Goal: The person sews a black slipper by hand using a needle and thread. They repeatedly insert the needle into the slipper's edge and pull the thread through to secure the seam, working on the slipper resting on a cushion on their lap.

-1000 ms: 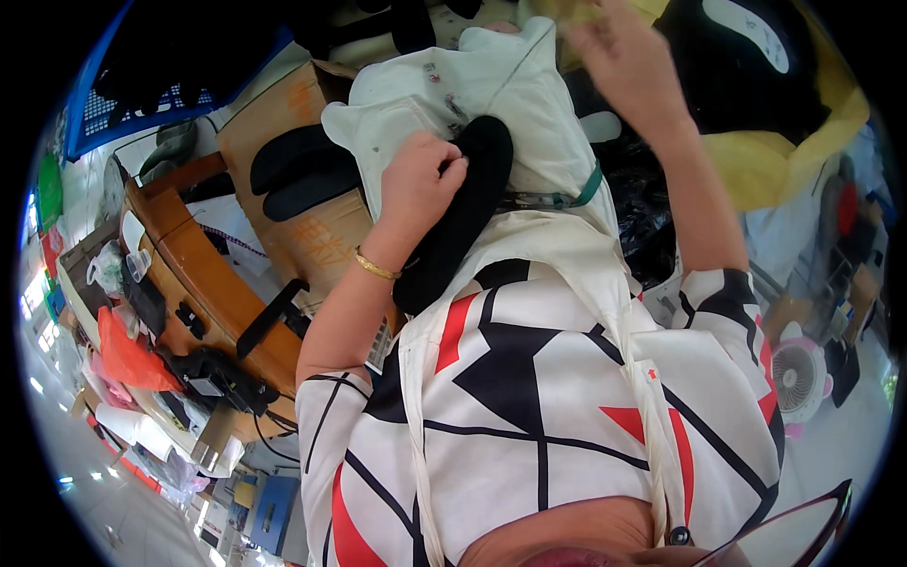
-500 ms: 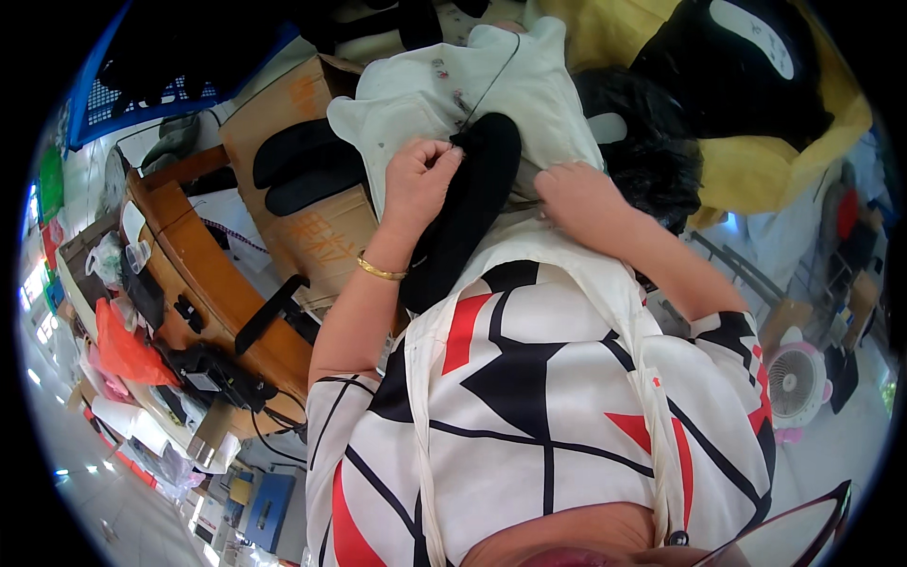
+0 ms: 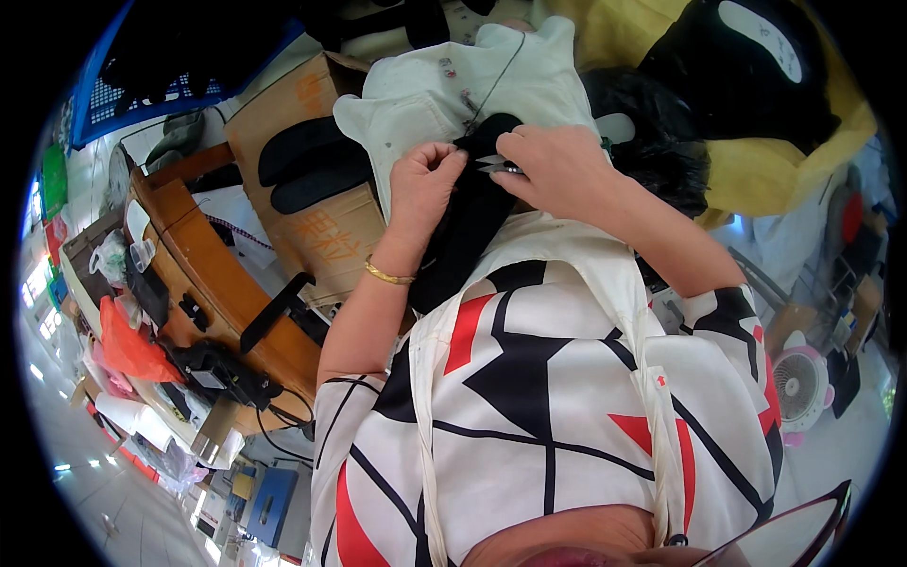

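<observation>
A long black insole-shaped piece (image 3: 470, 215) lies over the white cloth (image 3: 406, 109) in front of my chest. My left hand (image 3: 422, 189) is closed in a pinch at its left edge, near the far end. From my right hand (image 3: 567, 175), silver blades stick out toward that pinch; they look like small thread snips (image 3: 496, 165), gripped with curled fingers. The blade tips are over the black piece, close to my left fingertips. A thin dark thread (image 3: 499, 76) runs across the cloth toward the far end of the piece.
Two black insole-shaped pieces (image 3: 316, 151) rest on a cardboard box (image 3: 335, 231) at the left. Beyond it stand a wooden table (image 3: 213, 274) and a blue crate (image 3: 104, 118). A black plastic bag (image 3: 652, 142) and yellow sacking (image 3: 746, 180) are at the right, a fan (image 3: 801, 378) farther down.
My right hand has moved left and away from me, onto the black piece, and the silver blades now show. My left hand keeps its pinch in nearly the same place.
</observation>
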`<state>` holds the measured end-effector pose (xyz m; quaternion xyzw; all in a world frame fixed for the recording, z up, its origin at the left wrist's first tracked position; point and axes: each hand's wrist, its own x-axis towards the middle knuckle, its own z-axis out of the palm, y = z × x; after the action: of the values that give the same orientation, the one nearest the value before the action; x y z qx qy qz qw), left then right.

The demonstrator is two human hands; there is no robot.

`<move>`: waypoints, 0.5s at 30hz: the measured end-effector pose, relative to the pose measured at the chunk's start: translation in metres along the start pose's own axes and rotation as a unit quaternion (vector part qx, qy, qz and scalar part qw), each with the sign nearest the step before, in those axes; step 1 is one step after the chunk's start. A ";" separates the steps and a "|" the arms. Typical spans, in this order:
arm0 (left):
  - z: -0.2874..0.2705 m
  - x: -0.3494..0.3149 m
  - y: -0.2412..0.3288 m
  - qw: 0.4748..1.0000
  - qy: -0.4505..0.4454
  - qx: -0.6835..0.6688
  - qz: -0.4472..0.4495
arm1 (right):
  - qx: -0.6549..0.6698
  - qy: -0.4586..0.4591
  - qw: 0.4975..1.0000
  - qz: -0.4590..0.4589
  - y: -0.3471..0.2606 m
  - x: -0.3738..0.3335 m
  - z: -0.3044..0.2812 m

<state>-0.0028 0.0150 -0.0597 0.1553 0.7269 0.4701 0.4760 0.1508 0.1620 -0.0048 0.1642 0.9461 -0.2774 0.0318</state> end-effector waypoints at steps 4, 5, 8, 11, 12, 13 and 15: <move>0.002 -0.002 0.006 1.000 -0.002 -0.014 -0.009 | -0.017 -0.022 1.000 0.011 -0.003 0.009 0.005; 0.002 -0.003 0.006 1.000 -0.002 -0.016 -0.013 | -0.020 -0.032 0.999 0.015 -0.004 0.010 0.005; 0.001 -0.002 0.005 1.000 -0.007 -0.019 -0.015 | -0.027 -0.034 0.999 0.014 -0.004 0.012 0.007; 0.001 -0.002 0.005 1.000 -0.005 -0.026 -0.013 | -0.029 -0.029 0.999 0.011 -0.006 0.012 0.005; 0.001 -0.002 0.004 1.000 -0.006 -0.026 -0.013 | -0.026 -0.030 0.999 0.012 -0.006 0.012 0.005; 0.001 -0.002 0.004 1.000 -0.006 -0.027 -0.014 | -0.024 -0.030 0.999 0.014 -0.006 0.012 0.005; 0.001 -0.002 0.004 1.000 -0.006 -0.027 -0.013 | -0.019 -0.029 0.999 0.015 -0.007 0.011 0.004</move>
<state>-0.0020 0.0160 -0.0557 0.1357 0.7132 0.4825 0.4900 0.1379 0.1575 -0.0066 0.1698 0.9473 -0.2634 0.0662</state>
